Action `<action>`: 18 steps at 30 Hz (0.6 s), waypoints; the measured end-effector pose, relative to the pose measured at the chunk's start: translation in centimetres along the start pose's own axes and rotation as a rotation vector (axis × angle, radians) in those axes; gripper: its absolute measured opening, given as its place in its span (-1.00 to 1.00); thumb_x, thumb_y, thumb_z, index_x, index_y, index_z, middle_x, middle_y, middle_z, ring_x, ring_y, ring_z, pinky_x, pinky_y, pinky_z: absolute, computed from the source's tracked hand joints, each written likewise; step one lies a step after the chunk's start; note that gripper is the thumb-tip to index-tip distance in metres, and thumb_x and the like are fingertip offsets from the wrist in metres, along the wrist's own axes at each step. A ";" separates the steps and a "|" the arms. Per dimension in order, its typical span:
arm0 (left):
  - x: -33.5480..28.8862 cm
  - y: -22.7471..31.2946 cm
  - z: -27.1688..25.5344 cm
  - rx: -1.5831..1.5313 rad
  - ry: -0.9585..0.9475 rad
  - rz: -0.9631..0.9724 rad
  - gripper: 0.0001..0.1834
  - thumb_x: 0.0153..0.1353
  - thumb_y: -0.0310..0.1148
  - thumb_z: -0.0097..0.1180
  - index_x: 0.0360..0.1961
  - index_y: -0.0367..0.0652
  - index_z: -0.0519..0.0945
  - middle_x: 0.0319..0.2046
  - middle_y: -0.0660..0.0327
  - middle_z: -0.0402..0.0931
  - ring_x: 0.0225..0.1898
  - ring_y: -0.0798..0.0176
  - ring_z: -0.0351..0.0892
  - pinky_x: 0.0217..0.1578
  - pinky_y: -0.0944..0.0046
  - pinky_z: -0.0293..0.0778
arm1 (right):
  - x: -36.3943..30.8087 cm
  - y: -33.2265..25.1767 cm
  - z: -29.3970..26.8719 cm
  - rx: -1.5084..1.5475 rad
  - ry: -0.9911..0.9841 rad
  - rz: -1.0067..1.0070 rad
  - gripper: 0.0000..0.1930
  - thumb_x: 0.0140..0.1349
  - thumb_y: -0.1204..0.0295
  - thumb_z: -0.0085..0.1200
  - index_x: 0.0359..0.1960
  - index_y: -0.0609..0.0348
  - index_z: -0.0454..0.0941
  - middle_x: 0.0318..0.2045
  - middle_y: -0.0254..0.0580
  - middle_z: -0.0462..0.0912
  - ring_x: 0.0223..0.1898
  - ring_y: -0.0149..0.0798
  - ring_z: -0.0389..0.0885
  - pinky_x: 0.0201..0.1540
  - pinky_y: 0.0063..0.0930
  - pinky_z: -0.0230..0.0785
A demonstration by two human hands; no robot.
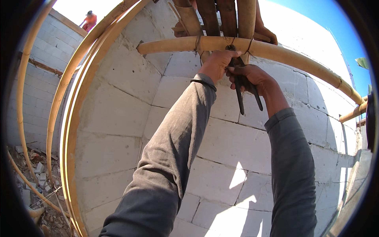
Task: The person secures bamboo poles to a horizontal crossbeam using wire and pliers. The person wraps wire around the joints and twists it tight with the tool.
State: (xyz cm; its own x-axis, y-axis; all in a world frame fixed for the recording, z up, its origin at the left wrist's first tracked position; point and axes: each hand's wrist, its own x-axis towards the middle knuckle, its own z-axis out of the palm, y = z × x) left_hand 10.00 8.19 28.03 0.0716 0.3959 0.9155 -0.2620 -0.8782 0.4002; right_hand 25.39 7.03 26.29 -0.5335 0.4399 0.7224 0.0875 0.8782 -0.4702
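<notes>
Both my arms, in dark grey sleeves, reach up to a horizontal bamboo pole (166, 46). My right hand (254, 77) is closed round the handles of dark pincers (245, 93), whose two legs point downward. At the upper end of the tool, just under the pole, my left hand (216, 65) is closed with its thumb against the pincers' head. Thin dark tie wire (249, 45) loops round the pole where upright bamboo (246, 19) crosses it. The jaws and whatever they bite on are mostly hidden by my fingers.
Pale block wall (233, 138) stands right behind my arms. Curved-looking bamboo poles (59, 106) and a timber edge (75, 158) rise at left, above rubble (39, 170). Overhead, another person's bare limb (267, 33) rests by the bamboo; a distant person (90, 20) is upper left.
</notes>
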 end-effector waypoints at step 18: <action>-0.1 -1.0 1.4 -0.119 -0.092 -0.215 -0.78 0.25 -0.25 0.19 -0.17 -0.12 0.54 -0.34 0.17 0.58 -0.29 0.14 0.63 -0.26 0.03 0.49 | -3.7 4.2 2.0 -0.007 0.093 0.028 -0.63 0.23 0.38 -0.06 0.03 0.35 0.37 -0.24 -0.11 0.53 -0.26 -0.18 0.55 -0.22 -0.25 0.44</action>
State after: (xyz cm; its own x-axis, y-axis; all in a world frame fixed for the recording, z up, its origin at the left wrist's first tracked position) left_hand 11.62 8.70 27.58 0.2240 0.5390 0.8119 -0.3425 -0.7364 0.5834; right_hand 26.06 8.75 20.65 -0.4507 0.4797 0.7529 0.1078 0.8665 -0.4875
